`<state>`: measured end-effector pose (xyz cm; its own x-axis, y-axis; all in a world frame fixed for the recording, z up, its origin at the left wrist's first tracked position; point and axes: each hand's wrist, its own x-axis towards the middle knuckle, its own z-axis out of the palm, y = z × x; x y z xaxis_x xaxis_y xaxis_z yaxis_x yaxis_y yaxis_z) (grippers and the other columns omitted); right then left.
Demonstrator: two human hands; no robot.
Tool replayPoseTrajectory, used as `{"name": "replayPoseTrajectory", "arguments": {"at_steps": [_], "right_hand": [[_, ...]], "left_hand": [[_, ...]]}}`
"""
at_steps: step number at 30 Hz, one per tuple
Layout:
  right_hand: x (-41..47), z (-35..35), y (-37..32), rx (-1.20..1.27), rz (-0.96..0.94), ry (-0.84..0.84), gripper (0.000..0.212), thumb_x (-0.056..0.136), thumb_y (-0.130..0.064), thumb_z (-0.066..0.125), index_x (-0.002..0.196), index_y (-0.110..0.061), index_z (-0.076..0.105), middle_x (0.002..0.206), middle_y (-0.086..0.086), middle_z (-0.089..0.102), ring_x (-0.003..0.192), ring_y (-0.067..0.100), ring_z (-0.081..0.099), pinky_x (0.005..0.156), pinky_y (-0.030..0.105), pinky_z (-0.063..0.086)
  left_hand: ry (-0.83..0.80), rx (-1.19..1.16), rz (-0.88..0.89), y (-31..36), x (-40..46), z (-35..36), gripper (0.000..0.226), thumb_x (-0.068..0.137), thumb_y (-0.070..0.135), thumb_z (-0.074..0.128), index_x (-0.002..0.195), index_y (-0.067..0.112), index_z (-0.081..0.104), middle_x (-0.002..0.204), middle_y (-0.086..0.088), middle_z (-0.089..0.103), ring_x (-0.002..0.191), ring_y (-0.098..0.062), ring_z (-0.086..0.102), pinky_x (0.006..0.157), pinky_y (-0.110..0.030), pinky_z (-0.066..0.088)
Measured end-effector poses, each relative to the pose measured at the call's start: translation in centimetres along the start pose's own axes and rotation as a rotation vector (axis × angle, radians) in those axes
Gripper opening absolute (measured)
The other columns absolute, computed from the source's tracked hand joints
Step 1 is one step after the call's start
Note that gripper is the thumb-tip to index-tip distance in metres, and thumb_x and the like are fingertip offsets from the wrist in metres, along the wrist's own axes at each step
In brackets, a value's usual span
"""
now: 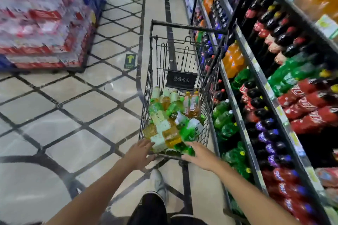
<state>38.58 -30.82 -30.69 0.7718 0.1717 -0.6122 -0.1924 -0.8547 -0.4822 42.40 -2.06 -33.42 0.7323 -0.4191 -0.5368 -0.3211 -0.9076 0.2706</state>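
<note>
Supermarket aisle. Wire shopping cart [146, 107] stands on the tiled floor [73, 115], just beside the soda shelf [270, 93], and is loaded with bottled tea.

Left hand [140, 153]: fingers spread and straight, tips touching the pale-label tea pack [161, 140] at the cart's near end.

Right hand [200, 155]: fingers extended against the green-label bottles [190, 129] at the near rim. Neither hand grips anything.

Judged step: reaching in to take a pack.

Next move calls for fingers curled under the pack and an even two-hand lift clear of the rim.

bottles [170, 124] in cart [146, 97], shelves [256, 71] right
</note>
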Motion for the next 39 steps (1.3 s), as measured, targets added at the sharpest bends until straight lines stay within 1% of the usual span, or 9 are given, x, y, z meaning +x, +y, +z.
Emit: {"name": "replayPoseTrajectory", "arguments": {"at_steps": [3, 7, 12, 18, 21, 30, 35, 37, 39], "right_hand": [[4.8, -0.6, -0.1, -0.054, -0.021, -0.051, 0.077, 0.094, -0.054, 0.060, 0.157, -0.022, 0.030, 0.163, 0.003, 0.031, 0.149, 0.021, 0.029, 0.121, 0.039, 0.028], [10.2, -0.1, -0.1, -0.090, -0.070, -0.049, 0.080, 0.092, -0.048, 0.066, 0.158, -0.021, 0.029, 0.163, 0.003, 0.030, 0.149, 0.024, 0.028, 0.122, 0.041, 0.028], [16.9, 1.0, 1.1, -0.184, -0.109, -0.097, 0.091, 0.088, -0.043, 0.072, 0.159, -0.020, 0.020, 0.167, 0.001, 0.014, 0.153, 0.027, 0.016, 0.123, 0.046, 0.026], [21.4, 2.7, 3.2, -0.326, -0.186, -0.193, 0.100, 0.084, -0.036, 0.078, 0.158, -0.026, 0.012, 0.165, -0.006, 0.004, 0.153, 0.029, 0.012, 0.119, 0.051, 0.033], [22.4, 3.1, 3.7, -0.372, -0.212, -0.153, 0.099, 0.080, -0.028, 0.082, 0.156, -0.021, 0.019, 0.158, 0.002, 0.014, 0.147, 0.031, 0.022, 0.117, 0.048, 0.037], [24.3, 1.8, 2.2, -0.410, -0.262, -0.220, 0.088, 0.069, -0.036, 0.089, 0.139, -0.010, 0.043, 0.134, 0.009, 0.053, 0.117, 0.027, 0.058, 0.095, 0.038, 0.054], [22.6, -1.1, 2.6, -0.217, -0.126, -0.259, 0.072, 0.061, -0.042, 0.091, 0.123, -0.022, 0.060, 0.109, -0.004, 0.067, 0.091, 0.014, 0.064, 0.079, 0.025, 0.053], [21.3, -3.0, 2.9, -0.143, -0.091, -0.242, 0.071, 0.062, -0.042, 0.092, 0.122, -0.021, 0.062, 0.102, -0.009, 0.067, 0.087, 0.010, 0.064, 0.075, 0.022, 0.052], [19.7, -4.9, 2.8, -0.080, -0.077, -0.183, 0.071, 0.065, -0.040, 0.091, 0.126, -0.021, 0.061, 0.100, -0.011, 0.063, 0.088, 0.010, 0.063, 0.074, 0.020, 0.047]], "left_hand": [[-0.070, -0.043, -0.026, -1.6, 4.0, 0.6, 0.107, 0.075, 0.081, 0.007, 0.160, 0.018, 0.026, 0.167, -0.008, 0.025, 0.154, -0.029, 0.020, 0.124, -0.042, 0.021], [-0.123, -0.121, -0.050, -2.1, 7.0, 2.0, 0.076, 0.100, 0.061, 0.039, 0.159, 0.015, 0.028, 0.166, -0.013, 0.024, 0.154, -0.032, 0.018, 0.125, -0.041, 0.017], [-0.161, -0.219, -0.092, -1.8, 9.7, 4.6, 0.107, 0.072, 0.074, 0.007, 0.157, 0.014, 0.032, 0.163, -0.016, 0.030, 0.151, -0.036, 0.024, 0.123, -0.044, 0.021], [-0.115, -0.443, -0.253, -1.0, 11.0, 7.0, 0.097, 0.079, 0.071, 0.021, 0.154, 0.012, 0.035, 0.161, -0.016, 0.029, 0.151, -0.036, 0.023, 0.122, -0.047, 0.025], [-0.044, -0.542, -0.353, -0.2, 11.4, 8.3, 0.080, 0.086, 0.059, 0.040, 0.151, 0.012, 0.040, 0.159, -0.016, 0.030, 0.149, -0.038, 0.023, 0.121, -0.050, 0.025], [0.283, -0.740, -0.556, 2.4, 12.3, 10.5, 0.070, 0.084, 0.053, 0.045, 0.133, 0.006, 0.059, 0.141, -0.016, 0.047, 0.135, -0.035, 0.041, 0.112, -0.034, 0.025], [0.274, -0.993, -0.844, 4.5, 12.7, 8.1, 0.036, 0.094, 0.042, 0.064, 0.114, 0.012, 0.066, 0.114, -0.006, 0.068, 0.102, -0.027, 0.068, 0.089, -0.038, 0.054], [0.226, -1.253, -0.935, 5.5, 12.8, 6.2, 0.052, 0.090, 0.060, 0.063, 0.104, 0.010, 0.068, 0.095, -0.008, 0.074, 0.086, -0.027, 0.073, 0.083, -0.043, 0.060], [0.061, -1.634, -0.977, 6.6, 13.0, 3.9, 0.062, 0.090, 0.067, 0.060, 0.115, 0.010, 0.064, 0.102, -0.011, 0.073, 0.087, -0.027, 0.072, 0.085, -0.042, 0.062]]}}
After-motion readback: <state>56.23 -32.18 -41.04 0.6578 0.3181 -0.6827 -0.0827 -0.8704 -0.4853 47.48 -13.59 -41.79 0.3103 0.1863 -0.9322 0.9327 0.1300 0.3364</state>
